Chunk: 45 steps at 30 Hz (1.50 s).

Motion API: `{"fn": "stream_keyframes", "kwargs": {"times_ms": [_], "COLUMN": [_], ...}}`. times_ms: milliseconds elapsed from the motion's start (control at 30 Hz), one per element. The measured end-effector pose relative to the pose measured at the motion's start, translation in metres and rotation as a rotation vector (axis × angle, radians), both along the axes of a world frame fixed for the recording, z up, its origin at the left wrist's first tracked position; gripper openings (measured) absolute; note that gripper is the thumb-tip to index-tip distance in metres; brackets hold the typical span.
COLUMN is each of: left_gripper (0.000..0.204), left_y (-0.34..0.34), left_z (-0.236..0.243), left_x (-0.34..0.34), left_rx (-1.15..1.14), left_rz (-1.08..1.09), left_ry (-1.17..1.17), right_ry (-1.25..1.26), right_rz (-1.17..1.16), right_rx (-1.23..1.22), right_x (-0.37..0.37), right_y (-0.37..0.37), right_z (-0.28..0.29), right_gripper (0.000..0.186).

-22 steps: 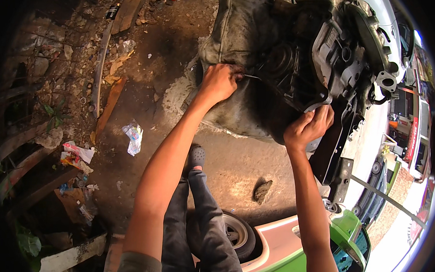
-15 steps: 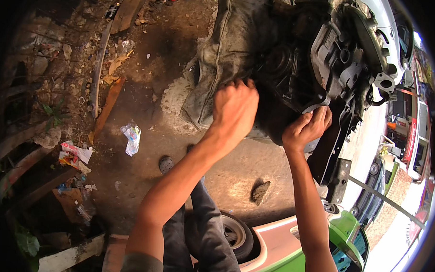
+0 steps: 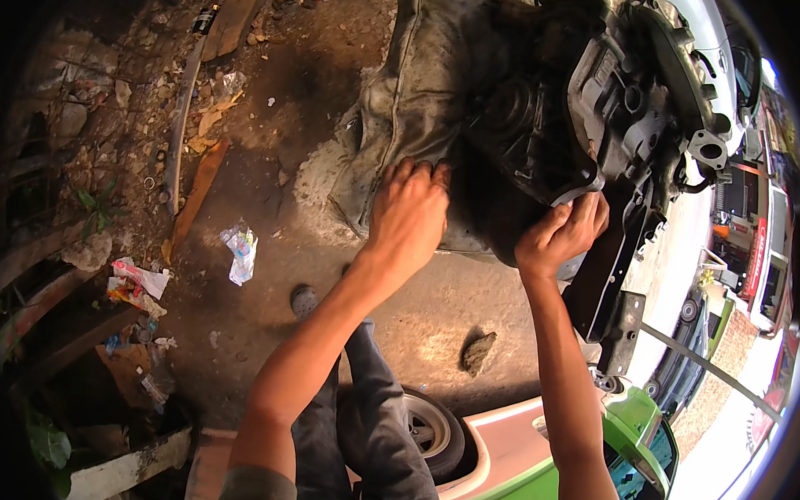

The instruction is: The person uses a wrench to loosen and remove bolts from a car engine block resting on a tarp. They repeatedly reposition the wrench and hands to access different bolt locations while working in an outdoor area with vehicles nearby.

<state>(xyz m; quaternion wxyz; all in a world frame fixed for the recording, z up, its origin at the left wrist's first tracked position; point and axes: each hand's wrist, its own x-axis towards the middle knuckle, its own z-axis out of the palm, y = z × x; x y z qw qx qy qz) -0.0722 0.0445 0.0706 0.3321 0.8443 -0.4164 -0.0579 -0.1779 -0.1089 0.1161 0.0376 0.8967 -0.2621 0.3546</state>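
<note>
A dark, greasy car engine (image 3: 608, 99) stands at the upper right, with a dirty grey-brown cover sheet (image 3: 403, 100) along its left side. My right hand (image 3: 563, 234) is closed at the engine's lower metal corner, thumb and fingers pinched against it. Over the lower part of the sheet is my left hand (image 3: 408, 213), its fingers curled downward. The fingertips are hidden, so whatever they hold cannot be made out. Between my hands lies a deeply shadowed dark area of the engine.
Below are a spare-looking wheel (image 3: 430, 434) and a green and pink car body (image 3: 508, 448). A stone (image 3: 478, 352) and a crumpled plastic wrapper (image 3: 240, 251) lie on the dirt floor. Wooden planks (image 3: 199, 194) and litter line the left. A black metal beam (image 3: 606, 288) runs beside my right hand.
My left hand has shifted left and slightly down, away from the engine's dark middle and onto the sheet. My right hand stays at the engine's corner, almost unmoved.
</note>
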Motion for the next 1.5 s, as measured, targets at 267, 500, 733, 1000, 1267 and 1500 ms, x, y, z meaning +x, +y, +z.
{"fn": "stream_keyframes", "kwargs": {"times_ms": [267,500,733,1000,1267,1500], "left_gripper": [0.043,0.036,0.024,0.022,0.021,0.018], "left_y": [-0.004,-0.024,-0.035,-0.039,-0.037,-0.042], "left_z": [-0.062,-0.084,-0.090,-0.098,-0.081,-0.078], "left_x": [0.059,0.081,0.089,0.082,0.084,0.092], "left_rx": [-0.184,-0.250,-0.261,-0.226,-0.220,-0.205], "left_rz": [-0.050,-0.071,-0.042,0.003,0.028,0.059], "left_ry": [0.319,0.493,0.724,0.956,1.194,1.338], "right_ry": [0.048,-0.045,0.040,0.064,0.075,0.066], "right_rz": [-0.040,0.055,-0.037,-0.041,-0.039,-0.041], "right_rx": [-0.009,-0.009,-0.047,-0.024,-0.021,-0.030], "right_x": [0.000,-0.001,-0.001,0.001,0.001,-0.001], "right_y": [0.000,-0.004,-0.002,0.002,0.001,0.001], "right_z": [0.000,-0.005,-0.002,0.002,0.003,0.000], "right_gripper": [0.056,0.054,0.059,0.058,0.060,0.060]}}
